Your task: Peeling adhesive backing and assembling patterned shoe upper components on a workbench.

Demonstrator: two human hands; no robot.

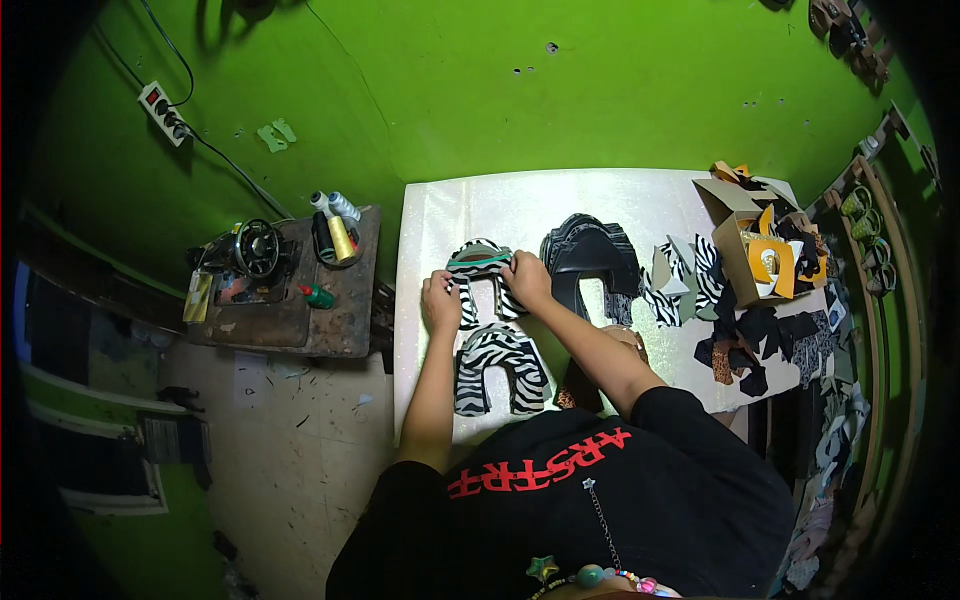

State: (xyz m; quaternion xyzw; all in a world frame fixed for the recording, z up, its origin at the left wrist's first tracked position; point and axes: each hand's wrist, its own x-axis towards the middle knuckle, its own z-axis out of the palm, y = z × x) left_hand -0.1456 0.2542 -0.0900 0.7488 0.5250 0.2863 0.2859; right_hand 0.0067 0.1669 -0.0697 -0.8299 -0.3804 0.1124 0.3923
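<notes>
A U-shaped zebra-print fabric piece (478,267) lies near the table's left side, its green and grey layer showing along the top. My left hand (440,300) closes on its left edge, fingers curled. At its upper right edge my right hand (528,280) pinches the fabric between thumb and fingers. More zebra-print legs of the same shape show beneath, partly hidden by the hands. Nearer to me lies a stack of zebra-print U-shaped pieces (500,370). To the right of my right hand sits a stack of black U-shaped pieces (588,260).
Brown pieces (578,388) lie partly under my right forearm. Zebra and grey cutouts (680,280), a cardboard box (750,255) full of scraps and dark scraps (750,345) cover the table's right side. A sewing machine (257,250) and thread cones (341,240) stand on a wooden table at left.
</notes>
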